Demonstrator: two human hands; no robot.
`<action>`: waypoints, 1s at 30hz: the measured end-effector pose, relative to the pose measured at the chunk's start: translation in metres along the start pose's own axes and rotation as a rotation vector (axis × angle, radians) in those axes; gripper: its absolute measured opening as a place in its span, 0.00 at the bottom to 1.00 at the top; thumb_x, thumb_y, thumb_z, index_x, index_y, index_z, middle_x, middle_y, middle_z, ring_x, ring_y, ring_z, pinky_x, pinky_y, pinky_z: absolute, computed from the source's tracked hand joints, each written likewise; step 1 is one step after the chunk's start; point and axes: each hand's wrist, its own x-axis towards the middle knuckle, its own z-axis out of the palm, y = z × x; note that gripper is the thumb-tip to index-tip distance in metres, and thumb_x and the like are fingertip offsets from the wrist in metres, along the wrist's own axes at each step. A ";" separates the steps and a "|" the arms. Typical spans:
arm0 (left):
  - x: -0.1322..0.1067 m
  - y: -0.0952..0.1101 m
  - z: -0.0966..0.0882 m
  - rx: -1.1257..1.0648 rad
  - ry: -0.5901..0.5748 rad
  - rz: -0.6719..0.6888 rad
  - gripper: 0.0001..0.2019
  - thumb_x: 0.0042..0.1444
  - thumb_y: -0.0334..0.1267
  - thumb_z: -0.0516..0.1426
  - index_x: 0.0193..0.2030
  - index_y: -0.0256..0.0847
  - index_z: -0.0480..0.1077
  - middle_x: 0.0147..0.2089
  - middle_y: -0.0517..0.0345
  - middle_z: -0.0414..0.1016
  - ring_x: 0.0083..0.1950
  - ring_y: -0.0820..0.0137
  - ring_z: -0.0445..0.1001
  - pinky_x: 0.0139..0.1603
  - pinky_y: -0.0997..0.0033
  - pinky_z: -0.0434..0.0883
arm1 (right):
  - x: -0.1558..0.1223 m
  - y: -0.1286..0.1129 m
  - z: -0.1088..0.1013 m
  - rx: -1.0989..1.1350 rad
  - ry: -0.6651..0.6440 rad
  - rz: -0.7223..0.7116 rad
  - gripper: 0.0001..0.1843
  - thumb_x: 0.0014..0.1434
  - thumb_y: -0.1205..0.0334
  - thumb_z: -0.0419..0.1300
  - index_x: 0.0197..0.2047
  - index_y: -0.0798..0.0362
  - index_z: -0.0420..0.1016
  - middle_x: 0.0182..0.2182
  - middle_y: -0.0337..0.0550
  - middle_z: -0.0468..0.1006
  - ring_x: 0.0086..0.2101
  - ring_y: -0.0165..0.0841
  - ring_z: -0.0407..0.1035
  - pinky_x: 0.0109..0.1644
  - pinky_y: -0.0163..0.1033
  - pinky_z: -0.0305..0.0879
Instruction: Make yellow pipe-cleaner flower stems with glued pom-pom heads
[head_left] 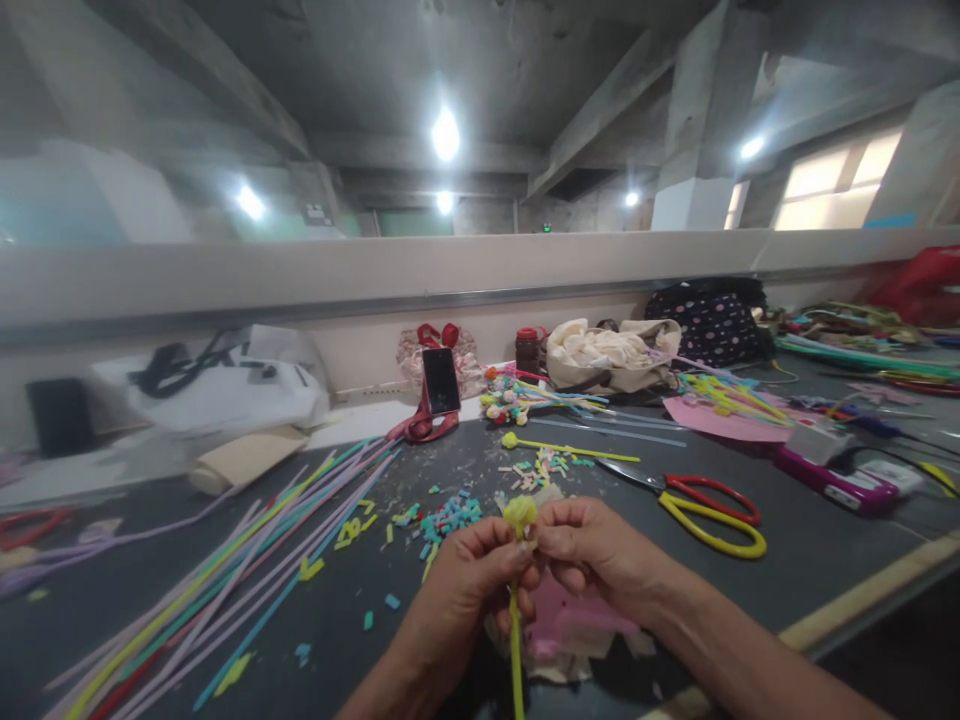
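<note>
In the head view a small yellow flower (pixel 519 512) on a thin yellow-green stem (pixel 516 650) stands upright between my hands. My left hand (pixel 480 570) is closed round the stem just below the flower head. My right hand (pixel 589 545) is closed in a pinch at the right side of the head; what its fingertips press on there is partly hidden. Under my hands lies a pink piece (pixel 574 610) on crumpled pale paper. Another yellow flower stem (pixel 577 447) lies flat beyond them. Scissors (pixel 705 510) with one red and one yellow handle lie to the right, blades apart.
Long coloured strips (pixel 225 580) spread over the left side. Small cut bits (pixel 450 518) are scattered ahead. Behind are a propped phone (pixel 440 380), a bunch of finished flowers (pixel 510 398), a cloth bag (pixel 615 360) and a purple device (pixel 832 480). A low partition (pixel 480 265) closes off the back.
</note>
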 end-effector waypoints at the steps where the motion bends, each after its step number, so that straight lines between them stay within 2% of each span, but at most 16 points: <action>1: 0.000 0.000 0.000 0.009 -0.009 -0.006 0.08 0.44 0.37 0.60 0.25 0.35 0.66 0.20 0.59 0.70 0.16 0.79 0.66 0.14 0.85 0.58 | 0.000 0.000 0.000 0.011 -0.028 0.010 0.15 0.43 0.55 0.65 0.24 0.60 0.70 0.18 0.38 0.71 0.12 0.17 0.50 0.15 0.28 0.38; 7: -0.002 -0.001 0.002 0.044 -0.023 -0.018 0.10 0.43 0.39 0.60 0.25 0.35 0.67 0.19 0.58 0.70 0.15 0.79 0.66 0.13 0.85 0.58 | 0.002 0.004 -0.006 0.044 -0.107 0.046 0.19 0.40 0.53 0.66 0.28 0.62 0.72 0.18 0.38 0.71 0.12 0.18 0.50 0.16 0.28 0.38; 11: -0.001 -0.002 0.001 0.008 0.003 -0.005 0.10 0.43 0.39 0.61 0.24 0.35 0.67 0.18 0.60 0.69 0.16 0.80 0.65 0.13 0.85 0.57 | 0.003 0.004 -0.004 0.031 -0.078 0.026 0.17 0.43 0.54 0.65 0.26 0.62 0.71 0.19 0.39 0.72 0.12 0.17 0.52 0.16 0.28 0.37; 16: -0.001 -0.003 -0.002 0.011 0.008 0.019 0.08 0.45 0.38 0.59 0.23 0.35 0.67 0.18 0.61 0.69 0.16 0.81 0.64 0.15 0.85 0.59 | 0.002 0.003 0.002 0.003 0.011 -0.039 0.14 0.47 0.56 0.63 0.23 0.59 0.68 0.17 0.36 0.70 0.13 0.18 0.52 0.16 0.28 0.36; 21: -0.002 -0.001 -0.003 0.053 -0.003 0.021 0.08 0.47 0.38 0.58 0.24 0.36 0.66 0.18 0.61 0.69 0.16 0.81 0.64 0.16 0.85 0.59 | -0.002 0.000 0.004 -0.032 -0.038 -0.041 0.14 0.48 0.55 0.62 0.25 0.60 0.70 0.20 0.38 0.70 0.14 0.18 0.50 0.17 0.29 0.37; 26: -0.003 0.000 -0.003 0.081 -0.031 -0.005 0.07 0.45 0.37 0.59 0.26 0.36 0.66 0.18 0.60 0.69 0.16 0.80 0.65 0.14 0.85 0.59 | -0.004 -0.001 0.003 -0.108 -0.090 -0.025 0.15 0.46 0.54 0.61 0.26 0.60 0.69 0.19 0.37 0.68 0.14 0.19 0.48 0.17 0.29 0.39; 30: -0.003 0.001 -0.002 0.059 -0.042 -0.028 0.08 0.43 0.38 0.60 0.25 0.35 0.67 0.18 0.60 0.69 0.15 0.80 0.65 0.13 0.85 0.59 | -0.003 -0.001 -0.003 -0.242 -0.050 -0.034 0.14 0.48 0.53 0.57 0.25 0.58 0.68 0.18 0.35 0.66 0.14 0.20 0.48 0.17 0.29 0.40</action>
